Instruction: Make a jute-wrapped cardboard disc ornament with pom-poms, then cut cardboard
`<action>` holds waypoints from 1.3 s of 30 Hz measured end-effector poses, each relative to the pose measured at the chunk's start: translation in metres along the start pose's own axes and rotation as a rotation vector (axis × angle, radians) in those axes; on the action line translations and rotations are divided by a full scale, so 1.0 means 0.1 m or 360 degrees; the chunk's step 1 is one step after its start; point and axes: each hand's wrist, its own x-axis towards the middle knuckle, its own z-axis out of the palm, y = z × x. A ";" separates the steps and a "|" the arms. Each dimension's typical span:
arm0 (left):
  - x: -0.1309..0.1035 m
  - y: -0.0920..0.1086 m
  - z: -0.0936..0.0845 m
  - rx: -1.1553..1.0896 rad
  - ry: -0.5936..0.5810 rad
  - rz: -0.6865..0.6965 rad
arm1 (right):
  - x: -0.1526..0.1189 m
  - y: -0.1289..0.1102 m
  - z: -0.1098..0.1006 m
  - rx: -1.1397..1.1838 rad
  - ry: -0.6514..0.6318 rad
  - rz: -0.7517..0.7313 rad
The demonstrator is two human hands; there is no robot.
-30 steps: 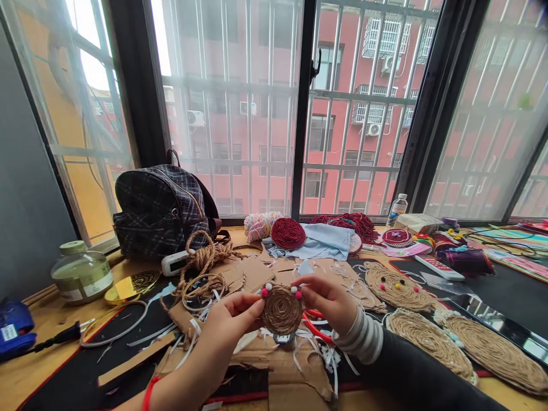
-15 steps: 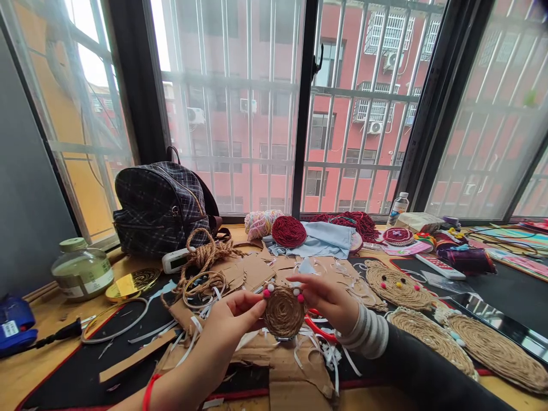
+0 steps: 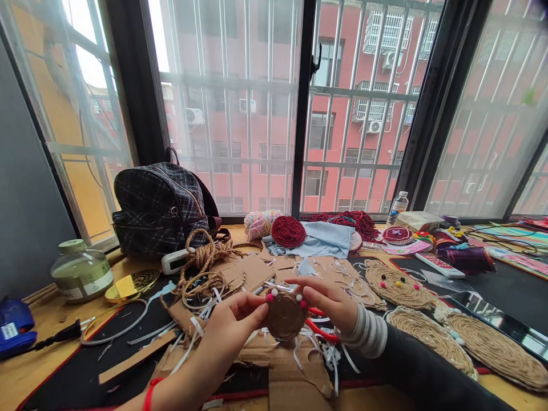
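Between my two hands is a small round coil of brown twine [image 3: 286,315], with pink and white balls at its upper left and upper right edges. Thumb and fingers of my left hand [image 3: 240,322] pinch the left edge beside one pair of balls. On the other side, my right hand [image 3: 327,302] grips the upper right edge near the other pair. Red-handled scissors [image 3: 321,331] lie partly hidden below my right hand. Cardboard pieces [image 3: 295,365] and white paper strips are spread beneath the coil.
A plaid backpack [image 3: 160,208], a glass jar [image 3: 81,271] and coiled rope [image 3: 208,254] stand at the left. Yarn [image 3: 288,232] lies by the window. Larger twine discs [image 3: 499,348], a phone [image 3: 509,325] and a water bottle [image 3: 398,209] are at the right.
The coil has tilted and moved slightly right, and its face looks darker. My left hand has shifted slightly right with it; both hands keep hold.
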 end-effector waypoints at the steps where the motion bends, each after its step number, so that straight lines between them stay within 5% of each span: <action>1: -0.01 0.01 0.01 0.0063 -0.0016 0.0037 | 0.00 0.00 0.02 -0.0042 0.0013 0.0016; 10: -0.03 -0.07 0.04 0.0276 -0.0079 0.0177 | 0.00 -0.03 0.17 -0.0573 0.0164 0.0015; 15: -0.01 -0.08 0.03 0.0378 -0.0071 0.0188 | -0.01 -0.02 0.19 -0.0422 0.0219 0.0100; 24: 0.02 -0.15 0.01 0.0390 -0.0073 0.0238 | -0.05 0.10 0.27 -0.0927 0.0511 -0.0466; 39: 0.02 -0.14 0.01 0.0447 -0.0052 0.0230 | -0.04 0.12 0.31 -0.0968 0.0459 -0.0458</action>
